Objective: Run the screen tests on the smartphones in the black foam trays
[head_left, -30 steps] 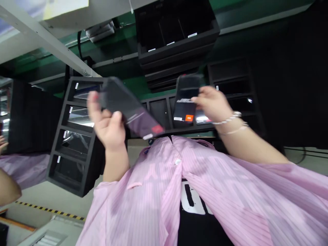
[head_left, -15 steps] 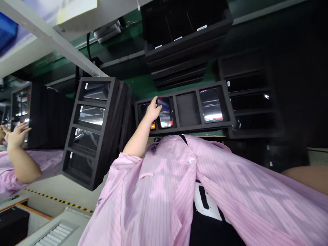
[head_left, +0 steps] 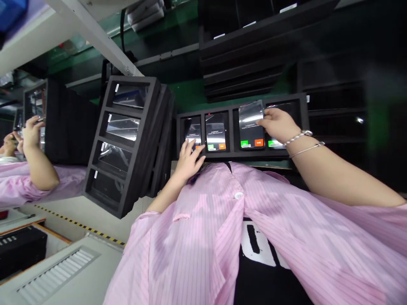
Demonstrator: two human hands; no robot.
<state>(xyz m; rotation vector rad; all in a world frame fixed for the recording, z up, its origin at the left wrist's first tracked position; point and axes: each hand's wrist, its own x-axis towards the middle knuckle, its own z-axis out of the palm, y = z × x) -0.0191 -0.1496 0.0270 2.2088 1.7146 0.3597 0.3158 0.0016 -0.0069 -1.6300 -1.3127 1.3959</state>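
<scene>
A black foam tray (head_left: 237, 153) with several slots lies in front of my chest, with lit phones in them. My left hand (head_left: 190, 157) rests with fingers spread on the lower end of the leftmost phone (head_left: 193, 132). A second phone (head_left: 216, 135) sits in the slot beside it. My right hand (head_left: 277, 124), with bracelets on the wrist, pinches the right edge of the third phone (head_left: 251, 126), which stands tilted in its slot with a shiny film on it. A fourth phone (head_left: 274, 143) shows partly under that hand.
A stack of black foam trays with phones (head_left: 127, 140) leans at the left. More black trays (head_left: 248, 55) are stacked behind. A co-worker's hand (head_left: 32, 132) and pink sleeve (head_left: 19, 186) show at far left. A white frame beam (head_left: 92, 38) crosses the upper left.
Both hands held phones up a second ago. The left hand set one into the second slot and moved to the first. The right hand has come back and holds a phone at the third slot.
</scene>
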